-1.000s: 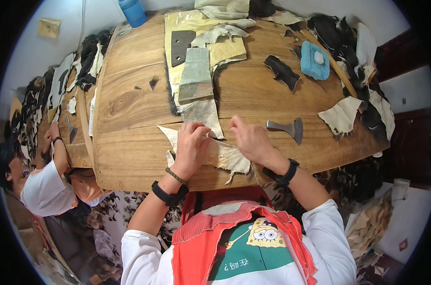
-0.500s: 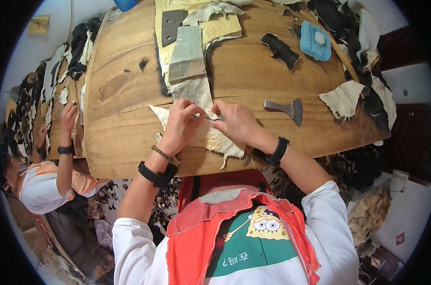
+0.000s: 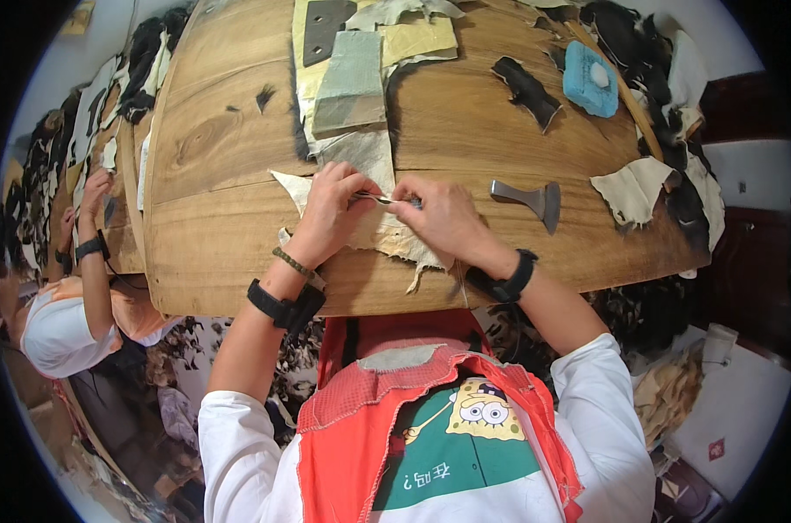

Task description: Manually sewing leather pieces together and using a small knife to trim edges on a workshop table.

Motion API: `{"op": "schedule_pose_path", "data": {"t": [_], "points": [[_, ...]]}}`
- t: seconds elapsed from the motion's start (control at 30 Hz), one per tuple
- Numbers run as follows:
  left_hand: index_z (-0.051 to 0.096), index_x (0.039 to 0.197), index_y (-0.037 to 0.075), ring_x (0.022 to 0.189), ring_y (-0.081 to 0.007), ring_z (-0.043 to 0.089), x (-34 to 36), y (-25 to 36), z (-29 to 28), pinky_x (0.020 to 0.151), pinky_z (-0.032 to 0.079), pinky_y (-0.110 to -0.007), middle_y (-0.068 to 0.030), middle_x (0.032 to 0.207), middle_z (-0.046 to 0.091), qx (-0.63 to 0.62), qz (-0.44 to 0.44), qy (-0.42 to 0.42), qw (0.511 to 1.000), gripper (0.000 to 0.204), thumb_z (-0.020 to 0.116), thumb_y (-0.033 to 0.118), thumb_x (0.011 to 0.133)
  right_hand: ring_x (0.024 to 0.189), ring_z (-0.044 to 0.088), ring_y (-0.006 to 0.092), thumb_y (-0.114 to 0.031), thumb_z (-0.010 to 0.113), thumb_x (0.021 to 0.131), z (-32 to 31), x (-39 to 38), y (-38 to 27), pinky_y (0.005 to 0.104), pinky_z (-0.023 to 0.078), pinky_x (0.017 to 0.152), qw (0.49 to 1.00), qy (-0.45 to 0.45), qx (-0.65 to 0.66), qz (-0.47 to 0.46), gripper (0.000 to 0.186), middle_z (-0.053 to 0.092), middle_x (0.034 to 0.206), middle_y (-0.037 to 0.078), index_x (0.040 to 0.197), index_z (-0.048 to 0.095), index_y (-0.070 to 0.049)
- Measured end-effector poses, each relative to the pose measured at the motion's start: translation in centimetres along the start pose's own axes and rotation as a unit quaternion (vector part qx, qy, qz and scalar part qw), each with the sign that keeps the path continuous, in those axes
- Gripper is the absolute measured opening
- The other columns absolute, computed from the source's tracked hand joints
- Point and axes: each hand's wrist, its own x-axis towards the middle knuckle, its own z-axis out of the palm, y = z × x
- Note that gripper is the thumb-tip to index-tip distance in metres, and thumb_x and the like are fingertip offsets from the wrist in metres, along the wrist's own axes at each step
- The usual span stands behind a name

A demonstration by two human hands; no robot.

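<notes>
My left hand [image 3: 330, 209] pinches the folded edge of a cream, ragged piece of hide [image 3: 387, 235] near the middle of the wooden table. My right hand [image 3: 443, 218] is closed at the same edge, facing the left, with a thin dark item between the fingertips that is too small to make out. A paler strip [image 3: 369, 152] lies just above my hands, under a grey-green rectangular piece [image 3: 347, 83]. To the right of my right hand lies a metal tool [image 3: 535, 202] with a curved broad blade.
The wooden table [image 3: 212, 235] carries a dark fur scrap [image 3: 526, 91], a blue sponge block [image 3: 587, 78], a long wooden strip [image 3: 640, 126] and piled hides [image 3: 635, 52] at the right. A co-worker [image 3: 77, 322] reaches onto the adjoining surface at the left.
My right hand has moved left to meet my left hand at the hide's edge and closed there. The view has shifted, and the co-worker's hands have moved.
</notes>
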Motion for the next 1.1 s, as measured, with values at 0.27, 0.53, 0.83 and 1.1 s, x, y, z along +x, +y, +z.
{"op": "schedule_pose_path", "data": {"t": [0.27, 0.53, 0.83, 1.1], "points": [[0.074, 0.092, 0.01, 0.094, -0.0267, 0.054, 0.2, -0.3, 0.3, 0.086, 0.044, -0.036, -0.0044, 0.091, 0.062, 0.007, -0.005, -0.007, 1.0, 0.015, 0.075, 0.004, 0.077, 0.08, 0.065, 0.0356, -0.016, 0.061, 0.092, -1.3, 3.6, 2.1, 0.0428, 0.051, 0.07, 0.98, -0.027, 0.086, -0.178, 0.009, 0.067, 0.086, 0.013, 0.096, 0.061, -0.007], [0.074, 0.09, 0.01, 0.092, -0.0258, 0.054, 0.2, -0.1, 0.5, 0.084, 0.043, -0.036, -0.0036, 0.089, 0.062, 0.013, -0.01, 0.005, 1.0, 0.013, 0.074, 0.005, 0.078, 0.079, 0.066, 0.0302, -0.007, 0.065, 0.088, -1.3, 4.3, 2.5, 0.0388, 0.052, 0.07, 0.982, -0.033, 0.09, -0.165, 0.004, 0.065, 0.083, 0.011, 0.092, 0.063, -0.005], [0.074, 0.087, 0.01, 0.089, -0.0262, 0.054, 0.2, -0.3, 0.8, 0.082, 0.042, -0.037, -0.0032, 0.086, 0.062, 0.016, 0.006, 0.023, 1.0, 0.012, 0.073, 0.003, 0.077, 0.074, 0.064, 0.0375, -0.025, 0.073, 0.075, -1.0, 4.2, 1.1, 0.0436, 0.05, 0.064, 0.976, -0.022, -0.078, -0.2, 0.037, 0.063, 0.08, 0.017, 0.098, 0.052, -0.005], [0.073, 0.081, 0.008, 0.084, -0.0285, 0.055, 0.3, -0.6, 0.8, 0.078, 0.042, -0.039, -0.0057, 0.081, 0.062, 0.012, 0.002, 0.029, 0.999, 0.007, 0.076, 0.007, 0.075, 0.071, 0.065, 0.0423, -0.015, 0.067, 0.077, 0.2, 3.5, 0.1, 0.0526, 0.05, 0.062, 0.973, -0.078, -0.055, -0.211, 0.031, 0.065, 0.074, 0.019, 0.101, 0.049, -0.005]]}}
